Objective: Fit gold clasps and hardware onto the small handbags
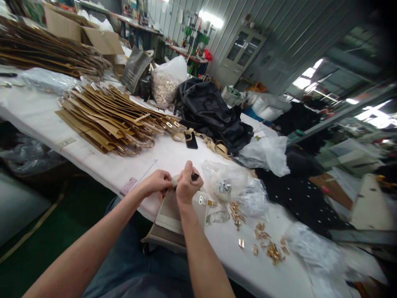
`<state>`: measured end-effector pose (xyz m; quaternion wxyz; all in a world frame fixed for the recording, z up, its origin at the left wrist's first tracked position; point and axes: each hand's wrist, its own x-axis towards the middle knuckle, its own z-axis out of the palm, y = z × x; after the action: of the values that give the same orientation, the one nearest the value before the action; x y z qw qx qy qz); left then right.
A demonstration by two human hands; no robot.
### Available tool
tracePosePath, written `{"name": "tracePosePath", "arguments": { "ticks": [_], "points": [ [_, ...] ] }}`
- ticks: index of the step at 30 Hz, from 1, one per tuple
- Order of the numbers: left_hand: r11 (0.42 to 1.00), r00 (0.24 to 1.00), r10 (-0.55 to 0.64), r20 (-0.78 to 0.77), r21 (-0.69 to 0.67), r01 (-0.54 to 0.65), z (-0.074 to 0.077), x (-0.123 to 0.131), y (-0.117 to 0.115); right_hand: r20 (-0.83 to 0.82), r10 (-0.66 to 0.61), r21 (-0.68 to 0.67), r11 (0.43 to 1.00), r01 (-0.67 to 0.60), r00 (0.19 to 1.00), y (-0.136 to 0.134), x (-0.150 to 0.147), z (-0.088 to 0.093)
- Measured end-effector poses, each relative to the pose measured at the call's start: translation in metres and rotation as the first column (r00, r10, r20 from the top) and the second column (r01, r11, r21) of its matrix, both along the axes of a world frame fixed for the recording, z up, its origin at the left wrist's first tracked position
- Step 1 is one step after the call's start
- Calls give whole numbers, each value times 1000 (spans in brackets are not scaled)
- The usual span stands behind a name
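Observation:
My left hand (159,181) and my right hand (187,184) meet at the near edge of a white table (102,165). Both are closed round the top of a beige bag piece (170,211) that hangs over the table edge toward my lap. A small dark tool or part sticks out of the right hand's fingers; I cannot make out what it is. Gold metal fittings (266,244) lie scattered on the table to the right of my hands. A clear plastic bag (228,184) with metal parts lies just beyond them.
Stacked tan bag panels with handles (108,118) fill the table's left. A phone (191,140), beige straps (214,145) and a black bag (211,111) lie farther back. Dark cloth with studs (300,194) covers the right. Cardboard boxes (80,31) and machines stand behind.

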<state>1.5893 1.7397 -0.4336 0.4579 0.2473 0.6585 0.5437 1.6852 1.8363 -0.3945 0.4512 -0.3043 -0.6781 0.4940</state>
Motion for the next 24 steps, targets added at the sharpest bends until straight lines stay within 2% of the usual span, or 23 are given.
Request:
{"name": "tracePosePath", "arguments": {
  "ticks": [3,9,12,17,24],
  "points": [
    [1000,1000,-15,5,6,15,4,0,-2,-23,-55,-53,997,54,998,-5,3,3],
    [998,998,61,-35,-19,-62,5,10,-2,-112,9,-250,967,-37,994,4,9,24],
    [995,994,98,-50,-29,-100,3,15,-2,-148,0,-222,975,-34,989,4,16,30],
    [989,989,143,-42,-34,-145,3,20,-5,-117,-4,-189,982,-19,993,-9,20,27],
    [981,981,194,-31,22,-193,-4,24,-8,-34,33,-356,933,-43,999,-14,17,17]
  ]
}}
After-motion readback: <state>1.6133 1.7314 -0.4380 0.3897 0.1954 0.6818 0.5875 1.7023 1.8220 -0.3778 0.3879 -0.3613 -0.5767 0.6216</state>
